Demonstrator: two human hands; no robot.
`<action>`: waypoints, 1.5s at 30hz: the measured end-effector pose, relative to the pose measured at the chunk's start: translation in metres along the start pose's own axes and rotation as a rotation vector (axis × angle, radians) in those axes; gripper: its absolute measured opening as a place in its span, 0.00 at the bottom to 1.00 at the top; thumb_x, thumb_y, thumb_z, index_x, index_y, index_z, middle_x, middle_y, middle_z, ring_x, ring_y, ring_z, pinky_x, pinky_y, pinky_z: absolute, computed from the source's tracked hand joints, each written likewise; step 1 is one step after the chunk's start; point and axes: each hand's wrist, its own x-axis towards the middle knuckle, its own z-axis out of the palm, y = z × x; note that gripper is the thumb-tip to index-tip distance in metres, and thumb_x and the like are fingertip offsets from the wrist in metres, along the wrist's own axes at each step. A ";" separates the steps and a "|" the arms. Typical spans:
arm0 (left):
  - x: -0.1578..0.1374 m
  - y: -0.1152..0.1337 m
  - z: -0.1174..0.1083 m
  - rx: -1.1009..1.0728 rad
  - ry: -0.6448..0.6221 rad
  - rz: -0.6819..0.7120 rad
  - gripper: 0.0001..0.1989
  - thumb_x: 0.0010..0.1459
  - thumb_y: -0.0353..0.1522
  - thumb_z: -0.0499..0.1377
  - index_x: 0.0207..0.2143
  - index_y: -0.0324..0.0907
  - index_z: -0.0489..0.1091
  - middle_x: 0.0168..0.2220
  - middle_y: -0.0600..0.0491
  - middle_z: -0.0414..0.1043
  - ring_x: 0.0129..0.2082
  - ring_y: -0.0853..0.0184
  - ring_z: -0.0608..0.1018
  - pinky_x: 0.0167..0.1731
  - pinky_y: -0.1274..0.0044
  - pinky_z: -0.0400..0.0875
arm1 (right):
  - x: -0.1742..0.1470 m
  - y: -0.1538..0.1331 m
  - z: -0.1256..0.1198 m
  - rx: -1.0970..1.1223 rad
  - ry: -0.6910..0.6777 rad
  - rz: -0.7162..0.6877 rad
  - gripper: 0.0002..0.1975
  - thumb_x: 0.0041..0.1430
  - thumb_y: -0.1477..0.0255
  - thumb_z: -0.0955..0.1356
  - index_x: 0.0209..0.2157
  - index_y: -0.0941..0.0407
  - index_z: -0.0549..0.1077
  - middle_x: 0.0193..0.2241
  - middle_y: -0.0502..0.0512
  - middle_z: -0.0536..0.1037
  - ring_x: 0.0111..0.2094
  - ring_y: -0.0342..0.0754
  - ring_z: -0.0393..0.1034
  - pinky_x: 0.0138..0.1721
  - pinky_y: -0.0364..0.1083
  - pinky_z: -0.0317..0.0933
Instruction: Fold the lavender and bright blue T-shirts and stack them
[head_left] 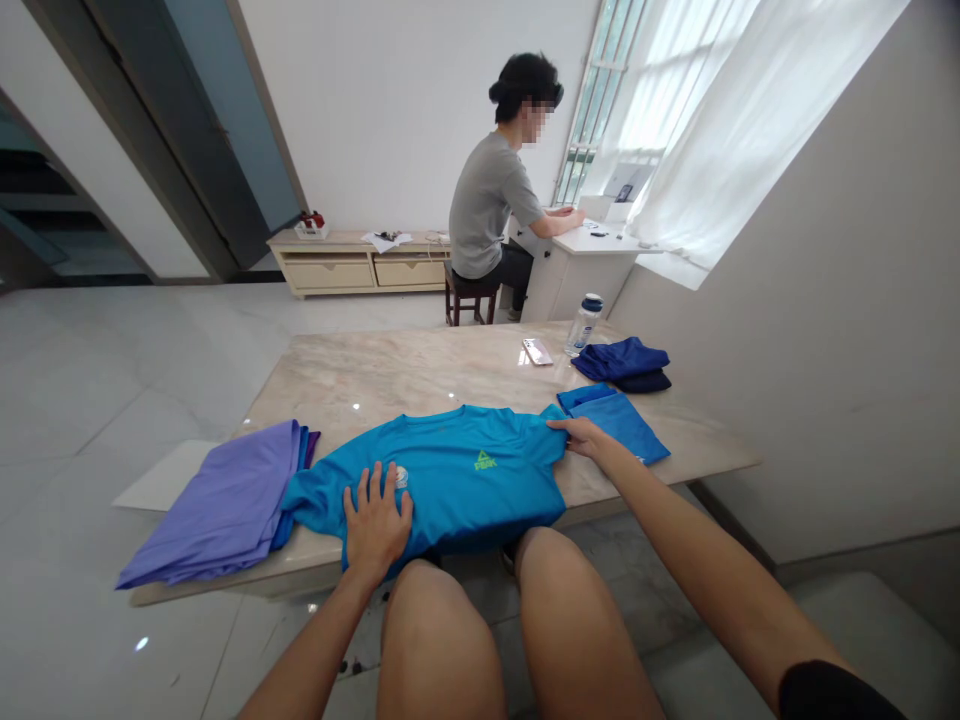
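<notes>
A bright blue T-shirt (450,470) with a green logo lies spread front side up across the near edge of the table, its lower part hanging over toward my knees. My left hand (377,515) rests flat on the shirt's left side, fingers spread, beside a small round badge. At the other side my right hand (581,437) pinches the edge of the right sleeve between thumb and fingers. Just past that hand lies a folded blue garment (619,422). Left of the shirt, a stack of folded clothes has a lavender garment (225,500) on top, touching the left sleeve.
The marble-topped table (360,365) also holds a pink phone (537,352), a clear water bottle (583,325) and dark blue folded clothes (621,362). Beyond it, a person in grey (487,200) sits at a white desk (581,250). A low cabinet (330,272) stands against the wall.
</notes>
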 end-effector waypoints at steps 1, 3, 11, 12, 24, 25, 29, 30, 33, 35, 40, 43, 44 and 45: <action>0.000 0.000 0.000 -0.003 0.001 0.001 0.33 0.74 0.40 0.48 0.75 0.35 0.66 0.77 0.34 0.61 0.77 0.39 0.60 0.75 0.41 0.49 | -0.001 0.000 -0.002 -0.006 0.001 0.031 0.19 0.57 0.61 0.82 0.42 0.58 0.79 0.39 0.65 0.86 0.43 0.59 0.82 0.44 0.56 0.80; 0.000 0.001 -0.001 -0.001 0.003 -0.002 0.33 0.74 0.40 0.48 0.75 0.36 0.66 0.77 0.35 0.61 0.77 0.40 0.61 0.75 0.42 0.50 | -0.005 0.000 -0.009 -0.064 0.030 0.099 0.19 0.57 0.63 0.82 0.42 0.58 0.79 0.40 0.66 0.86 0.43 0.59 0.83 0.43 0.56 0.80; 0.000 0.002 -0.004 -0.020 -0.020 -0.006 0.33 0.73 0.40 0.50 0.76 0.41 0.65 0.78 0.39 0.61 0.78 0.44 0.60 0.77 0.44 0.48 | -0.011 -0.006 -0.035 -0.400 0.243 0.064 0.09 0.63 0.68 0.76 0.40 0.57 0.79 0.48 0.68 0.84 0.59 0.67 0.76 0.55 0.55 0.73; 0.000 0.002 -0.005 -0.025 -0.027 -0.010 0.33 0.73 0.40 0.50 0.76 0.41 0.65 0.78 0.39 0.60 0.78 0.43 0.59 0.77 0.44 0.48 | -0.010 -0.009 -0.035 -0.436 0.255 0.028 0.08 0.63 0.68 0.76 0.40 0.57 0.79 0.49 0.68 0.84 0.61 0.68 0.74 0.57 0.55 0.71; 0.000 0.004 -0.008 -0.038 -0.024 -0.010 0.33 0.73 0.39 0.49 0.76 0.41 0.64 0.78 0.39 0.60 0.78 0.43 0.59 0.77 0.44 0.47 | -0.033 -0.052 0.069 -0.139 -0.267 -0.291 0.15 0.75 0.65 0.68 0.58 0.56 0.73 0.44 0.62 0.87 0.38 0.53 0.85 0.39 0.50 0.80; 0.000 0.004 -0.008 -0.032 -0.026 -0.008 0.33 0.73 0.39 0.49 0.76 0.40 0.65 0.78 0.38 0.60 0.78 0.43 0.59 0.77 0.44 0.48 | -0.035 -0.047 0.075 -0.199 -0.233 -0.357 0.15 0.75 0.67 0.66 0.58 0.57 0.74 0.46 0.64 0.87 0.42 0.54 0.85 0.45 0.53 0.80; -0.001 0.005 -0.010 0.003 -0.037 0.006 0.33 0.73 0.38 0.50 0.76 0.37 0.65 0.77 0.37 0.60 0.77 0.42 0.61 0.76 0.43 0.50 | -0.045 -0.005 0.094 -0.592 -0.192 -0.670 0.23 0.75 0.68 0.64 0.66 0.58 0.74 0.68 0.69 0.76 0.69 0.61 0.71 0.72 0.63 0.64; -0.001 0.005 -0.010 0.013 -0.040 0.006 0.33 0.73 0.38 0.49 0.76 0.38 0.65 0.78 0.37 0.60 0.77 0.42 0.61 0.76 0.44 0.51 | -0.048 0.007 0.099 -0.667 -0.212 -0.726 0.26 0.77 0.65 0.63 0.70 0.58 0.72 0.73 0.68 0.70 0.74 0.62 0.64 0.75 0.65 0.58; 0.001 0.004 -0.012 0.030 -0.062 0.002 0.33 0.74 0.38 0.49 0.77 0.39 0.64 0.78 0.38 0.59 0.78 0.43 0.60 0.76 0.44 0.50 | -0.054 0.033 0.113 -0.836 -0.218 -0.810 0.31 0.80 0.59 0.59 0.77 0.57 0.64 0.79 0.64 0.57 0.80 0.62 0.49 0.79 0.68 0.47; 0.007 0.006 -0.011 0.033 -0.100 0.006 0.33 0.74 0.39 0.50 0.78 0.40 0.62 0.79 0.38 0.57 0.79 0.43 0.59 0.76 0.43 0.49 | -0.053 0.041 0.120 -0.907 -0.167 -0.805 0.33 0.81 0.57 0.57 0.79 0.54 0.61 0.80 0.61 0.54 0.81 0.63 0.45 0.79 0.71 0.41; 0.042 0.018 -0.004 0.032 -0.219 0.016 0.33 0.75 0.39 0.50 0.79 0.41 0.60 0.80 0.39 0.53 0.81 0.43 0.55 0.77 0.42 0.47 | -0.036 0.046 0.105 -0.982 -0.082 -0.712 0.34 0.81 0.55 0.55 0.80 0.52 0.58 0.81 0.58 0.50 0.81 0.65 0.43 0.78 0.72 0.41; 0.063 0.032 0.006 -0.011 -0.231 0.042 0.33 0.75 0.40 0.50 0.79 0.42 0.60 0.81 0.40 0.52 0.81 0.44 0.54 0.77 0.43 0.45 | -0.024 0.054 0.081 -1.005 -0.024 -0.668 0.35 0.80 0.53 0.56 0.80 0.53 0.59 0.81 0.59 0.51 0.81 0.66 0.44 0.79 0.70 0.43; 0.068 0.037 0.010 -0.031 -0.231 0.056 0.33 0.75 0.40 0.50 0.79 0.43 0.60 0.81 0.40 0.52 0.81 0.44 0.54 0.77 0.43 0.45 | -0.019 0.057 0.073 -1.008 0.000 -0.660 0.35 0.80 0.53 0.56 0.80 0.53 0.60 0.81 0.60 0.52 0.81 0.66 0.44 0.78 0.70 0.43; 0.071 0.042 0.013 -0.053 -0.229 0.070 0.33 0.75 0.40 0.51 0.79 0.43 0.60 0.81 0.40 0.52 0.81 0.44 0.54 0.77 0.43 0.44 | -0.015 0.060 0.067 -1.008 0.023 -0.655 0.35 0.80 0.53 0.55 0.80 0.53 0.60 0.81 0.60 0.52 0.81 0.66 0.45 0.78 0.70 0.43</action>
